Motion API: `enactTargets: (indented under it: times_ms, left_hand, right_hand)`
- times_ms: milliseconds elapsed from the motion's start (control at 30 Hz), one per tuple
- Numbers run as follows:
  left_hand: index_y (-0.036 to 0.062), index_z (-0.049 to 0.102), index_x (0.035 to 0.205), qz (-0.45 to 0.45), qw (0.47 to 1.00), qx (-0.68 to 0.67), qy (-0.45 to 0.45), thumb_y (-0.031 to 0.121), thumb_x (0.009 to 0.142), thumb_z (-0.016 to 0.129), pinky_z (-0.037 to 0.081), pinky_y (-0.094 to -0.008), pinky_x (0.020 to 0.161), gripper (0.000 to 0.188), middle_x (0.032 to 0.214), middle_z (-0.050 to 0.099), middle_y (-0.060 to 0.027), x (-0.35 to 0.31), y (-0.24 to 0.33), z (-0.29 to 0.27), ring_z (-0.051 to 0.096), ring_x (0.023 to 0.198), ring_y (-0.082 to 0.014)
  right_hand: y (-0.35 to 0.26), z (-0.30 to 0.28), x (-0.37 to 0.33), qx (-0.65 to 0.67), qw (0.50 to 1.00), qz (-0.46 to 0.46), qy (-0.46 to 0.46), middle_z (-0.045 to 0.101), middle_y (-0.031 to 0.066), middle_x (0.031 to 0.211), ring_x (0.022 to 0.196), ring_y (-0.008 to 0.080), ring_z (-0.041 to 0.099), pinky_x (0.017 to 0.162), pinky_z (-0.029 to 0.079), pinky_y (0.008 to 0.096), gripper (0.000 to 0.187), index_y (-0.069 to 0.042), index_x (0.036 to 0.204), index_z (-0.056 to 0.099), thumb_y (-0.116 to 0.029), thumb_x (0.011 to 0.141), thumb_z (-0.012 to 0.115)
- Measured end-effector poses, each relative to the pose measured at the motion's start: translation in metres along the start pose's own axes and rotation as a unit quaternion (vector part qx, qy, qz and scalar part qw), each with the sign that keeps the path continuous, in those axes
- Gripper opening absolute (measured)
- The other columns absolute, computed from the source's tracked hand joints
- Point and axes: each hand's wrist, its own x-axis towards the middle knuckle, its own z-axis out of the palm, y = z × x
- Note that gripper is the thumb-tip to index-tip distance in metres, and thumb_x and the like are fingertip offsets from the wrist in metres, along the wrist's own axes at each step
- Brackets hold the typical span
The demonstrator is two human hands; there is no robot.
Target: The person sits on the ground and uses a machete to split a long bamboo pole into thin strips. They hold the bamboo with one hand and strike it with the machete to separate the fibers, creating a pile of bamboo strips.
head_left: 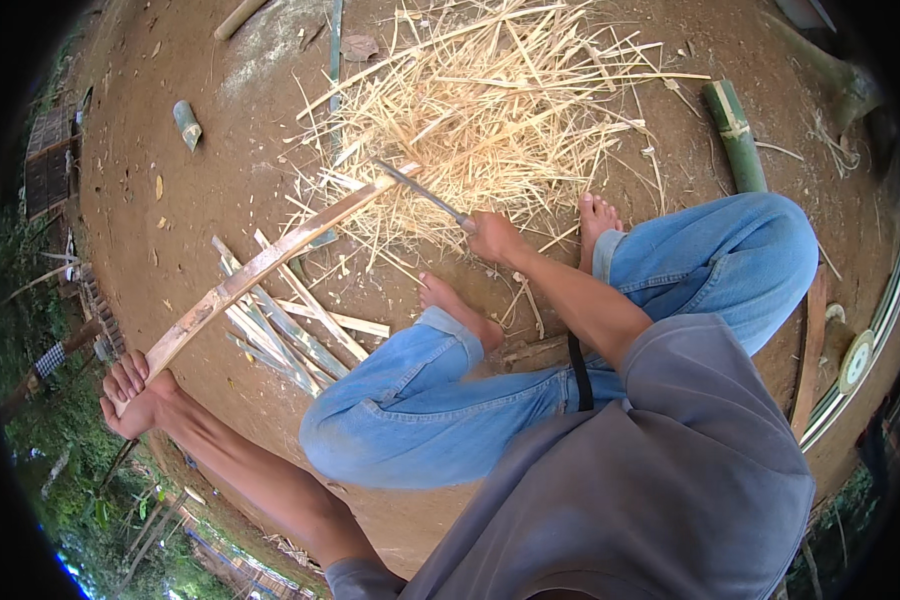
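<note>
A long split bamboo strip (240, 285) slants from the lower left up to the far middle. My left hand (138, 394) is wrapped round its near end. In my right hand (495, 238) is the handle of a long-bladed knife (425, 197). The blade lies across the far part of the strip, its tip just past the strip's edge. Beyond and beneath the strip's far end spreads a heap of thin pale shavings (510, 110). Fingers of both hands are closed; the right palm hides most of the knife's handle.
Several split bamboo pieces (290, 320) lie left of my bent legs. A green bamboo section (735, 135) lies at the far right, and a short cut piece (187, 125) at the far left. Near the right edge are a round pale disc (856, 361) and long thin strips. The ground is bare earth.
</note>
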Motion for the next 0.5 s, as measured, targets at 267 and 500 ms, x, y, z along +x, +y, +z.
enactTargets:
  times_ms: [267, 500]
  left_hand:
    - [0.0163, 0.034, 0.054, -0.013, 1.000, -0.003, 0.007, 0.033, 0.078, 0.045, 0.026, -0.0274, 0.044, 0.032, 0.046, 0.030, 0.0009, 0.010, -0.001, 0.011, 0.029, 0.040, -0.0126]
    - [0.0171, 0.034, 0.054, -0.028, 0.996, -0.024, -0.078, 0.031, 0.077, 0.046, 0.027, -0.0275, 0.048, 0.030, 0.046, 0.031, 0.0019, 0.002, 0.001, 0.002, 0.030, 0.042, -0.0118]
  right_hand:
    - [0.007, 0.002, -0.016, 0.011, 0.999, 0.030, 0.023, 0.067, 0.0260, 0.092, 0.087, 0.0396, 0.066, 0.079, 0.051, 0.0463, 0.027, 0.000, 0.101, 0.066, -0.022, 0.090, 0.055]
    - [-0.005, 0.001, -0.018, 0.001, 1.000, 0.023, -0.002, 0.066, 0.0270, 0.090, 0.086, 0.0410, 0.066, 0.076, 0.050, 0.0481, 0.026, 0.001, 0.096, 0.065, -0.022, 0.090, 0.055]
